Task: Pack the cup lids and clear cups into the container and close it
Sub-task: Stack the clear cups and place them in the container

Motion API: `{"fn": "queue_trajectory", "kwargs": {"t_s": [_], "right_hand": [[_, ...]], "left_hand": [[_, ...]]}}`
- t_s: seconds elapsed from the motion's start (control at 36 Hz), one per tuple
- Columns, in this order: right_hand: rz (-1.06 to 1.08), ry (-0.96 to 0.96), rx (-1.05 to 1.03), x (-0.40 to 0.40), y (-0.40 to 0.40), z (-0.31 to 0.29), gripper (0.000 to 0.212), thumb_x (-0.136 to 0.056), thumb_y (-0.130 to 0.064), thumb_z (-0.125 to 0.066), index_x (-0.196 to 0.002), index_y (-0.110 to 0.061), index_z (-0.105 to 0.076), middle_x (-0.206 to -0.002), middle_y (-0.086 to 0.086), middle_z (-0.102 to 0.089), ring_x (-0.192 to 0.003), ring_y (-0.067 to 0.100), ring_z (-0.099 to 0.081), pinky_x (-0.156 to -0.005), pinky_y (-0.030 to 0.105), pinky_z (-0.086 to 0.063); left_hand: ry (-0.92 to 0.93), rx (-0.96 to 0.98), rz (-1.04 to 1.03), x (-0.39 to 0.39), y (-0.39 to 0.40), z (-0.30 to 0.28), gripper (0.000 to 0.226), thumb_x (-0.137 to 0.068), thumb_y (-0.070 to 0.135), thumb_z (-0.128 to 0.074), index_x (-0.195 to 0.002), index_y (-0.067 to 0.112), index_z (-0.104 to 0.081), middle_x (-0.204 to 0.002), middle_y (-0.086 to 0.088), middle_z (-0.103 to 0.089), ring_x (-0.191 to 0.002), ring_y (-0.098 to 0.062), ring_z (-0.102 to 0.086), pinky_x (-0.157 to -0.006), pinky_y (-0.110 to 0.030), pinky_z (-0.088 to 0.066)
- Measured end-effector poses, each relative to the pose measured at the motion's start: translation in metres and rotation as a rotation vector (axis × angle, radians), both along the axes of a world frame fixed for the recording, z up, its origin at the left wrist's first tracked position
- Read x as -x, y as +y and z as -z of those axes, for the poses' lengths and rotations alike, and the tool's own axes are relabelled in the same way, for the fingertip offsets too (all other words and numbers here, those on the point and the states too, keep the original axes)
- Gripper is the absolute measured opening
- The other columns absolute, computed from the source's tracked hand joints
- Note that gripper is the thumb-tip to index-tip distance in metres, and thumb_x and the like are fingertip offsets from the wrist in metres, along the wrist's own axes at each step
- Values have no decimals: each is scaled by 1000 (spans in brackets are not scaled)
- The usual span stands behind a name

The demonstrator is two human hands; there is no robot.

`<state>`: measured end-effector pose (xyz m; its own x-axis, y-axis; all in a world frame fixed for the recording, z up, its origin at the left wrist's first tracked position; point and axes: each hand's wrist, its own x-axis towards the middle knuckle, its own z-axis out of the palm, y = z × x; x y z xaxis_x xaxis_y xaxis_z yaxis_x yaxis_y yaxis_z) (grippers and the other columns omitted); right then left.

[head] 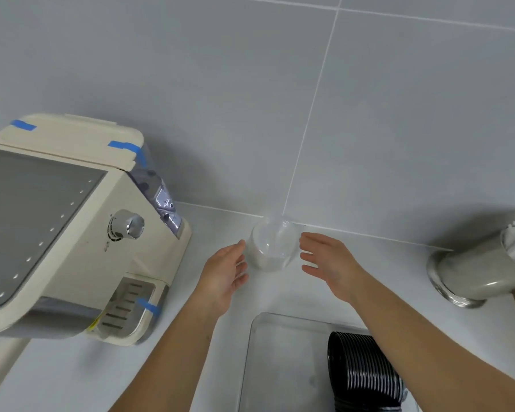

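Both hands are out over the white counter [72, 373], one on each side of a stack of clear cups [272, 245] that stands upright near the grey tiled wall [250, 99], right where counter meets wall. The left hand [225, 272] sits just beside the stack's left flank, palm turned inward, fingers spread loose and holding nothing; its fingertips look very close to the plastic, but I can't tell whether they touch. The right hand [327, 263] mirrors it on the other side, fingers extended and parted, a clear gap between them and the cups. So both hands are wide and empty, and the stack stands between them.

Nearer to the person, at the bottom edge, there's the clear plastic container [250, 352], lying open with its rounded corner showing. Inside it, toward the right, lies a stack of black cup lids [360, 370] on its side, ribbed edges catching the light; the right forearm crosses just over it.

Off to the left stands a cream espresso machine [72, 233] with a chrome knob [128, 226], strips of blue tape [125, 146] on its corners and a drip tray at the front. Far right, a shiny metal canister [473, 275] holds something white, well apart from the hands.
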<state>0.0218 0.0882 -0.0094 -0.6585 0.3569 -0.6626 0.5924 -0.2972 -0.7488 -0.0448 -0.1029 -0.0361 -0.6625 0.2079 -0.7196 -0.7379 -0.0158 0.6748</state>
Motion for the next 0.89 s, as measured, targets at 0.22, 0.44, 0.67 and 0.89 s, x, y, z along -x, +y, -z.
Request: {"fn": "queue_trajectory", "kwargs": {"t_s": [0.22,0.44,0.67,0.89], "right_hand": [[-110,-49,-37,29,-6,14,11,-91,-24,-64,-99,-31,-68,-115,-2,-68,-106,18,-62,-95,35,-48],[-121,-95,24,34,-4,27,30,-91,-32,-63,-121,-27,-64,-120,-6,-67,-113,15,-60,-100,40,-45],[-38,-80,69,29,0,29,26,-90,-28,-63,-115,-21,-67,-119,0,-69,-110,18,-63,-94,34,-46],[-5,-88,55,23,2,29,27,-88,-30,-67,-114,-22,-66,-120,1,-67,-114,20,-61,-102,37,-42]], "left_hand": [[70,77,206,13,20,10,57,-79,56,-65,-127,26,-61,-123,5,-67,-115,-15,-62,-95,-33,-46],[74,134,225,18,26,17,73,-66,60,-66,-130,27,-59,-126,3,-66,-112,-16,-63,-82,-28,-49],[51,110,174,12,27,23,43,-79,45,-71,-116,24,-64,-117,0,-70,-110,-20,-64,-89,-32,-49],[42,94,132,-2,26,20,41,-78,45,-73,-113,26,-64,-115,0,-71,-109,-19,-65,-92,-33,-50]]}}
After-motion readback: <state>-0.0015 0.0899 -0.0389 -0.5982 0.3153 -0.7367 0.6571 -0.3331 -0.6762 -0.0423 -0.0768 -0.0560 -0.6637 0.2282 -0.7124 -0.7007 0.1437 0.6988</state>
